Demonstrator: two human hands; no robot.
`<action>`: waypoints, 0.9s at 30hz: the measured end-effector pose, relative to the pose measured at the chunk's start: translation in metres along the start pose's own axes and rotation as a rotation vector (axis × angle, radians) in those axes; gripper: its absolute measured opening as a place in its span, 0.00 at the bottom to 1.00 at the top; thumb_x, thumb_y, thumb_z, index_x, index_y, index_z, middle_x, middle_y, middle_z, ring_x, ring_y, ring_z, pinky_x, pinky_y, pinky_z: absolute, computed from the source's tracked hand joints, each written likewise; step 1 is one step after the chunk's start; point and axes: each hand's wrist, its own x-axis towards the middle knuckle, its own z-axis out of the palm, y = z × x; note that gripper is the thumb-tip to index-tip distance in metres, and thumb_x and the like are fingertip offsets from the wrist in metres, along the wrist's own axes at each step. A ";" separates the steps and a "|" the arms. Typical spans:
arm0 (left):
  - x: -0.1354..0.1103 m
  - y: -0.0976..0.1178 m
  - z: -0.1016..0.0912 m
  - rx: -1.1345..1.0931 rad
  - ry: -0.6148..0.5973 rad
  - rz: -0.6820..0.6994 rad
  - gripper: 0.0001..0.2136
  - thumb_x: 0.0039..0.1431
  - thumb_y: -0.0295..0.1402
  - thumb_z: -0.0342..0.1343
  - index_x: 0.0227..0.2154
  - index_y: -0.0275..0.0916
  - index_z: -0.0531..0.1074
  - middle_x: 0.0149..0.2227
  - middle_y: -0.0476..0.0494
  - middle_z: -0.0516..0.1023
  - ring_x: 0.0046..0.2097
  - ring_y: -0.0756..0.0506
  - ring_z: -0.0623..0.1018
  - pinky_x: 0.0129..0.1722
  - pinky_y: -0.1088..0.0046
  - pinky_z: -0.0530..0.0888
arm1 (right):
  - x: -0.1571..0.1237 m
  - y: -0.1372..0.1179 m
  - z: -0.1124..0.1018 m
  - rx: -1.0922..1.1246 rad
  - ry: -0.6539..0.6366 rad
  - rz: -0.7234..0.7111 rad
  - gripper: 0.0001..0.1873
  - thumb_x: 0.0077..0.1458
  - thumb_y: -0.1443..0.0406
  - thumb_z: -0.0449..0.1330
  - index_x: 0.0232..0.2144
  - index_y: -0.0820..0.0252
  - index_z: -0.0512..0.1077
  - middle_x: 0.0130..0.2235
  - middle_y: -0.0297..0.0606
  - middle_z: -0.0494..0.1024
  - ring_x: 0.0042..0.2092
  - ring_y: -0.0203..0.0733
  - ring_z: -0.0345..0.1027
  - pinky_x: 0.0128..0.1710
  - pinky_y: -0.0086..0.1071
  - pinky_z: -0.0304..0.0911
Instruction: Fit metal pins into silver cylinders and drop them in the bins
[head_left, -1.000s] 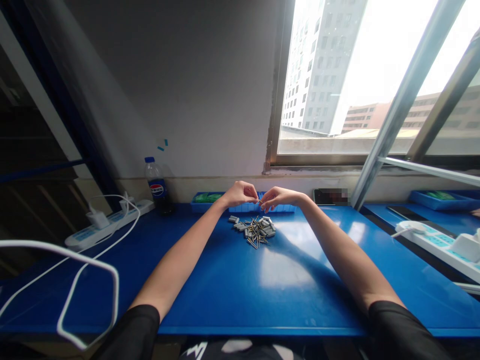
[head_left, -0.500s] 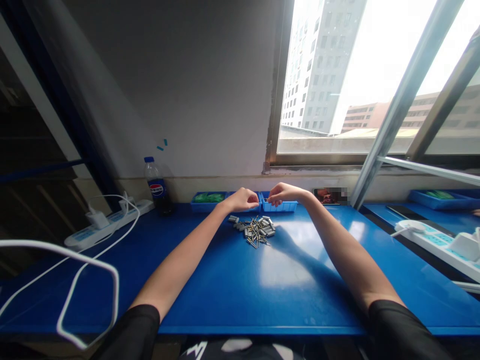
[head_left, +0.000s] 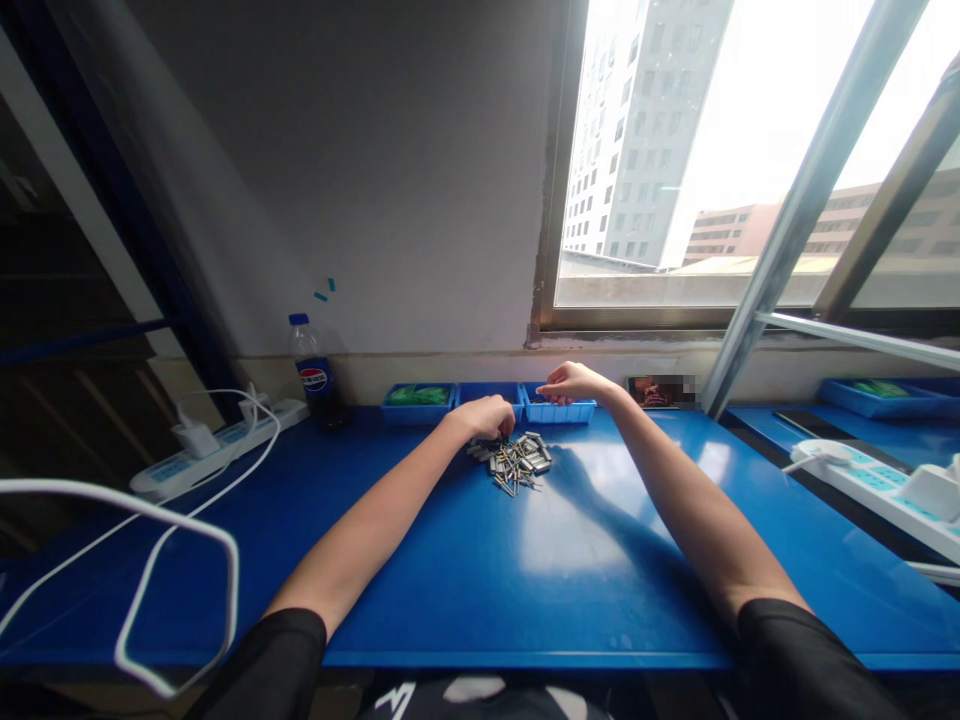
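Observation:
A pile of small silver and brass-coloured metal pins and cylinders (head_left: pixel 519 462) lies on the blue table. My left hand (head_left: pixel 489 416) reaches down at the pile's far left edge, fingers bent together; whatever is between its fingertips is hidden. Above the right blue bin (head_left: pixel 570 411) hovers my right hand (head_left: pixel 568 383), thumb and fingers pinched, and I cannot make out what they hold. The middle blue bin (head_left: pixel 469 392) stands just behind my left hand. Beside it, the left blue bin (head_left: pixel 390 410) contains green packets (head_left: pixel 418 396).
A cola bottle (head_left: pixel 313 378) and a white power strip (head_left: pixel 161 474) with a looping white cable (head_left: pixel 232 560) are at the left. A phone with a lit screen (head_left: pixel 654 391) leans at the wall. At the right are another power strip (head_left: pixel 877 490) and a blue tray (head_left: pixel 870 403).
My left hand has moved down from the bins to the edge of the metal pile. My right hand has shifted only slightly and stays over the right bin.

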 end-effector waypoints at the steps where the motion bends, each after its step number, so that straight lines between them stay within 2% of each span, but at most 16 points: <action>1: -0.001 0.001 -0.001 0.011 0.005 -0.014 0.14 0.44 0.18 0.63 0.33 0.41 0.84 0.34 0.41 0.85 0.34 0.45 0.82 0.36 0.74 0.75 | 0.001 0.000 0.000 0.008 -0.007 -0.003 0.21 0.51 0.49 0.71 0.26 0.62 0.78 0.30 0.45 0.84 0.31 0.43 0.78 0.31 0.31 0.73; 9: -0.004 0.004 -0.003 0.061 0.017 -0.056 0.09 0.40 0.19 0.64 0.24 0.40 0.81 0.29 0.42 0.82 0.31 0.44 0.79 0.36 0.72 0.74 | 0.003 0.004 0.004 0.031 -0.042 -0.032 0.25 0.50 0.44 0.70 0.30 0.62 0.79 0.31 0.45 0.84 0.31 0.43 0.77 0.31 0.32 0.73; 13: -0.006 0.001 -0.007 0.060 0.026 -0.040 0.08 0.41 0.21 0.64 0.25 0.40 0.81 0.29 0.43 0.81 0.31 0.45 0.78 0.35 0.73 0.72 | 0.003 0.003 0.004 0.029 -0.069 -0.041 0.27 0.49 0.44 0.70 0.32 0.63 0.80 0.31 0.45 0.83 0.32 0.43 0.78 0.31 0.32 0.73; 16: -0.006 -0.002 -0.011 0.004 0.094 0.023 0.07 0.45 0.23 0.62 0.27 0.39 0.80 0.30 0.45 0.81 0.30 0.47 0.77 0.32 0.74 0.70 | 0.002 0.001 0.004 0.029 -0.089 -0.042 0.28 0.49 0.43 0.70 0.33 0.63 0.80 0.31 0.46 0.83 0.32 0.43 0.78 0.32 0.32 0.73; 20: -0.006 -0.002 -0.017 -0.191 0.253 0.087 0.04 0.49 0.27 0.62 0.29 0.37 0.79 0.29 0.46 0.81 0.30 0.49 0.77 0.31 0.76 0.70 | -0.002 -0.003 0.002 0.057 -0.199 -0.064 0.28 0.48 0.45 0.72 0.37 0.64 0.81 0.33 0.45 0.84 0.35 0.44 0.79 0.34 0.31 0.73; 22: -0.006 0.000 -0.020 -0.361 0.327 0.102 0.07 0.50 0.29 0.62 0.34 0.36 0.79 0.31 0.46 0.82 0.32 0.49 0.79 0.34 0.77 0.73 | -0.004 -0.005 0.002 0.092 -0.295 -0.088 0.29 0.46 0.46 0.74 0.40 0.64 0.81 0.35 0.45 0.85 0.38 0.45 0.80 0.36 0.31 0.74; 25: -0.007 0.001 -0.024 -0.638 0.351 0.131 0.12 0.53 0.31 0.64 0.41 0.35 0.79 0.34 0.43 0.84 0.36 0.47 0.82 0.40 0.74 0.77 | -0.008 -0.010 0.001 0.133 -0.407 -0.129 0.29 0.46 0.49 0.74 0.44 0.62 0.82 0.38 0.43 0.85 0.41 0.46 0.80 0.40 0.32 0.74; 27: -0.008 0.000 -0.026 -0.752 0.349 0.141 0.12 0.53 0.33 0.66 0.39 0.33 0.79 0.34 0.40 0.85 0.36 0.46 0.83 0.41 0.72 0.78 | -0.010 -0.014 0.002 0.154 -0.435 -0.155 0.29 0.46 0.49 0.74 0.46 0.62 0.82 0.39 0.43 0.85 0.42 0.46 0.80 0.41 0.32 0.73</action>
